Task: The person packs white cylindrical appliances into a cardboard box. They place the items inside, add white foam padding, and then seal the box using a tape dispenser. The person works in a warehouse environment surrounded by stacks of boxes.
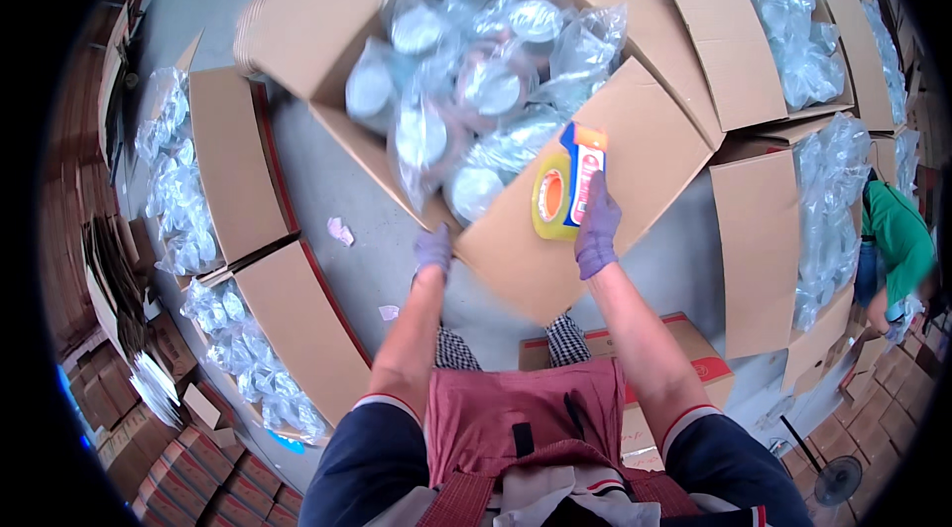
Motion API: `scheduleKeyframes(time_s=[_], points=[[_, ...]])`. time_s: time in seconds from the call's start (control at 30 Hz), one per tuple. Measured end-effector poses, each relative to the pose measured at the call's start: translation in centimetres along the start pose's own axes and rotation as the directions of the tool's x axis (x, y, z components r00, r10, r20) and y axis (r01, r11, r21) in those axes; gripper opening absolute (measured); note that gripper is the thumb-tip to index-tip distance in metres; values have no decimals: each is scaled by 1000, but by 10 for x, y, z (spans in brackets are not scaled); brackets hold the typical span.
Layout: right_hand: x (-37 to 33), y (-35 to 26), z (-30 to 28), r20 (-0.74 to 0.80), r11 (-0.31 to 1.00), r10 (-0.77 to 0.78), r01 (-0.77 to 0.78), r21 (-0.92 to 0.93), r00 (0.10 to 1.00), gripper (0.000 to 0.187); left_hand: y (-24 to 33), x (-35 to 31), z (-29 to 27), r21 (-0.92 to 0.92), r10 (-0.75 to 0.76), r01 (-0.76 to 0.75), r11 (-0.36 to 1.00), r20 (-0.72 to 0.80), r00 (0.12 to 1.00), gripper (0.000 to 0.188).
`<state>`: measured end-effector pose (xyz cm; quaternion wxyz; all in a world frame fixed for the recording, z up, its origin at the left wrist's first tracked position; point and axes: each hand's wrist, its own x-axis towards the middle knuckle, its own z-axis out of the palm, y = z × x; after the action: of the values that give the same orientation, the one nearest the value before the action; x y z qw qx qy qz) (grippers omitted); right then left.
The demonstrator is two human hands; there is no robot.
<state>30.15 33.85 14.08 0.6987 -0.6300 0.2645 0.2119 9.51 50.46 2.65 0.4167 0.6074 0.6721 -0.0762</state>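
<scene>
A large open cardboard box (pixel 659 116) stands in front of me, filled with several round-topped items (pixel 491 86) wrapped in clear plastic bags. What the items are is hard to make out through the plastic. My left hand (pixel 432 247), in a purple glove, is closed at the box's near left corner, by the edge of the near flap (pixel 555 264). Over that flap, my gloved right hand (pixel 598 228) grips a tape dispenser (pixel 585 175) with blue, red and white sides. A roll of yellowish tape (pixel 551 195) with an orange core sits in it.
Open boxes of plastic-wrapped items stand at the left (pixel 233 165) and right (pixel 759 249). A flat-topped carton (pixel 694 334) lies by my legs. Paper scraps (pixel 340 232) are on the grey floor. A person in green (pixel 897 239) bends at the far right, near a fan (pixel 838 479).
</scene>
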Motion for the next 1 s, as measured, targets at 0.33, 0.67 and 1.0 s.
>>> scheduleKeyframes(time_s=[0.33, 0.67, 1.0], points=[[-19, 32, -51, -137, 945, -223, 180, -274, 965, 39, 19, 123, -255, -828, -198, 30, 560, -98, 975, 56], [-33, 28, -30, -355, 949, -252, 159, -271, 900, 49, 15, 65, -170, 204, 760, -807, 554, 273, 590, 52], [-9, 27, -67, -189, 818, -195, 53, -572, 963, 53, 6, 103, -319, -620, 483, 309, 721, 770, 416, 79]])
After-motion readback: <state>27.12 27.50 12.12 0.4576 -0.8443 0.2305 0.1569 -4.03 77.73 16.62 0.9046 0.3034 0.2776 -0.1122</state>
